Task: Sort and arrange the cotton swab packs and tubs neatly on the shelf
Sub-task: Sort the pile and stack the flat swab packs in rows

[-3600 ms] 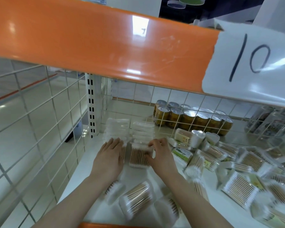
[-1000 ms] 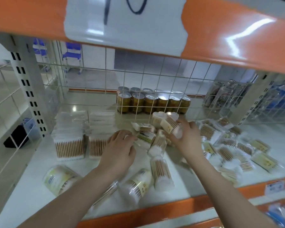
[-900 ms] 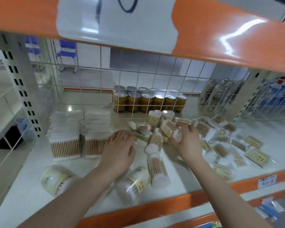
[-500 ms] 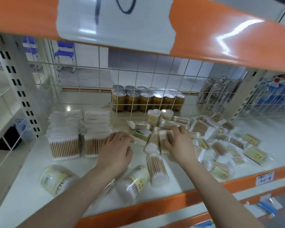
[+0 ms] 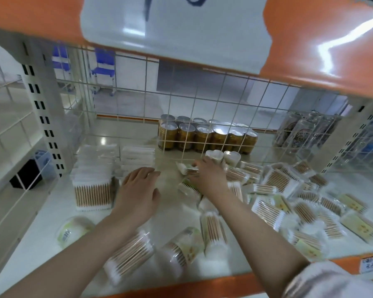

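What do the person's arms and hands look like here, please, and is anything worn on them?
Both forearms are bare, and the left hand and right hand show no gloves, rings or watch. A pale, light-coloured sleeve shows at the lower right corner, pushed up on the right arm. No left sleeve is visible.

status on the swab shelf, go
Left hand open, hovering beside stacked packs. Right hand on a small pack. Tubs lying loose at front.

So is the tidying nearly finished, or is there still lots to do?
Not nearly. Done: two neat rows of flat swab packs at the back left. In hand: the right hand reaches onto a small pack in the jumble, while the left hand hovers open beside the rows. Left: a big scattered pile of packs on the right and round tubs lying tipped over at the front.
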The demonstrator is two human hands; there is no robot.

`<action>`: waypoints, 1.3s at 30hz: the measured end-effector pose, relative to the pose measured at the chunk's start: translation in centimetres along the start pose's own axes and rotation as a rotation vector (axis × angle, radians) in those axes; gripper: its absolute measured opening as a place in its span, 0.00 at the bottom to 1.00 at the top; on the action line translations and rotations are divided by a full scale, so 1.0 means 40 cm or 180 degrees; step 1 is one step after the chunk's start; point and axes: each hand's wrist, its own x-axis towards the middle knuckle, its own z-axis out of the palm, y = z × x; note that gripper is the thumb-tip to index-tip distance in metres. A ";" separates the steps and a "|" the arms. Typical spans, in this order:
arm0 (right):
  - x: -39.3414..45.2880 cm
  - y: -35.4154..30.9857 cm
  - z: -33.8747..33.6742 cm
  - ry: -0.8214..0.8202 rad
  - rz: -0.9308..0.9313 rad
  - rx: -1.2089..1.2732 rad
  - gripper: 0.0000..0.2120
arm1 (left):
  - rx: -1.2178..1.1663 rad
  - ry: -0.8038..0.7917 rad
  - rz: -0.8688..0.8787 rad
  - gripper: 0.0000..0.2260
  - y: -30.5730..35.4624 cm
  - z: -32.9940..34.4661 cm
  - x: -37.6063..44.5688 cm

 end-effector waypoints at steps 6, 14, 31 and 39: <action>0.036 -0.029 0.042 -0.0073 -0.0005 0.0109 0.13 | 0.0108 -0.0102 -0.0080 0.21 -0.022 0.004 0.006; 0.060 -0.024 0.043 -0.0053 -0.0249 -0.0171 0.10 | -0.0057 0.0029 -0.0027 0.19 -0.031 0.010 0.002; 0.009 -0.008 -0.069 0.0640 -0.0030 0.1342 0.07 | -0.0055 0.0447 -0.0119 0.17 -0.013 0.009 0.006; -0.046 -0.019 -0.099 0.0543 0.0064 0.1653 0.11 | 0.0272 0.0811 0.0131 0.19 -0.019 0.027 -0.010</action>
